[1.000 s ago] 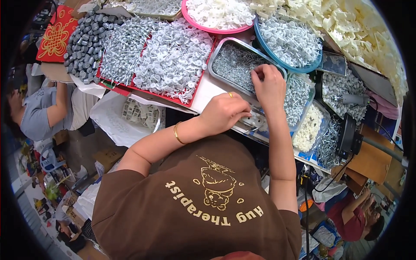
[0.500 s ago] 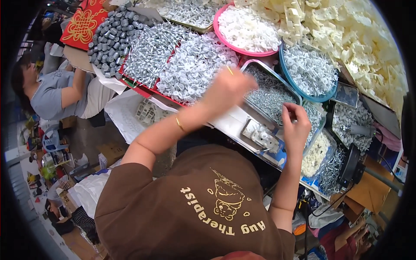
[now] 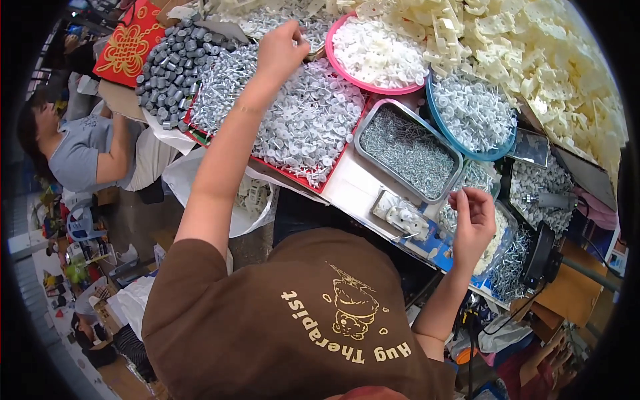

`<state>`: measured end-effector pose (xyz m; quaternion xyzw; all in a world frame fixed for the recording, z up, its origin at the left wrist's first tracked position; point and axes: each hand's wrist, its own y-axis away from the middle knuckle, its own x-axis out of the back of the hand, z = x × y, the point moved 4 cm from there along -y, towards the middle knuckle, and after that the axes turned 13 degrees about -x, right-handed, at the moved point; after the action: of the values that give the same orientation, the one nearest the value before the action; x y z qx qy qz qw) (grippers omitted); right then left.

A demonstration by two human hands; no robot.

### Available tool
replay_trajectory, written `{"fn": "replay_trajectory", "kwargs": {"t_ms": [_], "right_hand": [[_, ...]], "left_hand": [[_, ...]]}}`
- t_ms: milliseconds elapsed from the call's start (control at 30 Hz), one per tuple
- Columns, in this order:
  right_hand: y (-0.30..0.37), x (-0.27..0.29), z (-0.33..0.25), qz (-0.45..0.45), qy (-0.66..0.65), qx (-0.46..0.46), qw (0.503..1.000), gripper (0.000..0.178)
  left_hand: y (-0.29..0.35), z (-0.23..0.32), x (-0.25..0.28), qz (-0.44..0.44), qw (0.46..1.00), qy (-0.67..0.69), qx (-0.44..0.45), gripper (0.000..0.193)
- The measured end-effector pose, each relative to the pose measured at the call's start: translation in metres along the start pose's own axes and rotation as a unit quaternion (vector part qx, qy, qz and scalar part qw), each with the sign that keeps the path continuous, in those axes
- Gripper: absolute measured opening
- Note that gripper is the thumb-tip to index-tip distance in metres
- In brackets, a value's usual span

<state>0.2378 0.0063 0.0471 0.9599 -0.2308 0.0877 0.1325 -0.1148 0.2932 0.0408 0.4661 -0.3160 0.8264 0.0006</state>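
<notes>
My left hand is reached out over the far end of a red tray of white-headed metal pins, close to a box of small metal parts. Its fingers are pinched together; what they hold, if anything, is hidden. Beside the near right corner of a grey tray of tiny screws, my right hand hovers with its fingers curled and the thumb close to the fingertips. Nothing shows clearly between them. Between the hands, near the table edge, lies a white block-like fixture with pale parts on it.
A pink basin of white plastic parts and a blue basin of white-and-metal parts stand behind. Cream plastic pieces heap at far right, grey cylinders at left. A black device stands right. Another person sits left.
My left hand has swung away from the grey tray, far and left to the red tray's far end. My right hand has shifted slightly right and nearer me.
</notes>
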Motion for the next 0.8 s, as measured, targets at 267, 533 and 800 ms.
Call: {"fn": "replay_trajectory", "kwargs": {"t_ms": [267, 533, 800], "right_hand": [[-0.002, -0.066, 0.008, -0.182, -0.194, -0.099, 0.959, 0.017], [0.018, -0.061, 0.012, -0.172, -0.236, -0.099, 0.951, 0.015], [0.027, -0.050, 0.005, -0.180, -0.199, -0.096, 0.958, 0.018]], "left_hand": [[0.119, 0.171, -0.025, -0.140, 0.744, 0.633, 0.160, 0.014], [0.140, 0.207, -0.032, -0.096, 0.710, 0.677, 0.170, 0.016], [0.146, 0.224, -0.026, -0.160, 0.666, 0.703, 0.193, 0.009]]}}
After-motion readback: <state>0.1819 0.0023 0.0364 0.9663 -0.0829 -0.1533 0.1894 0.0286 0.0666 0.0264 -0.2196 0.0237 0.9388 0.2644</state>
